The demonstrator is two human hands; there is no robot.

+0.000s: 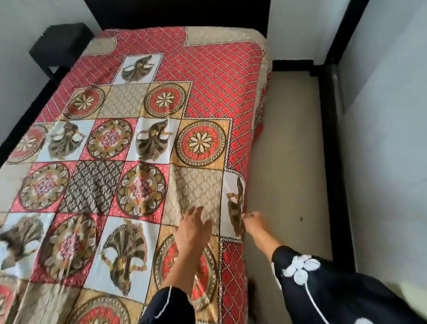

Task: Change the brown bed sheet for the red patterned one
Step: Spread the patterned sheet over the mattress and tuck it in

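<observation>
The red patterned sheet [134,142] lies spread over the whole bed, with squares of mandalas and dancers and a red lattice border. It hangs over the right side of the mattress. My left hand [193,230] lies flat on the sheet near the right edge, fingers straight. My right hand [254,222] pinches the sheet's hanging edge at the side of the bed. No brown sheet is in view.
A dark headboard [177,6] stands at the far end and a black side table [60,43] at the far left. A beige floor strip [288,156] runs along the bed's right side, bounded by a white wall [395,122] with black skirting.
</observation>
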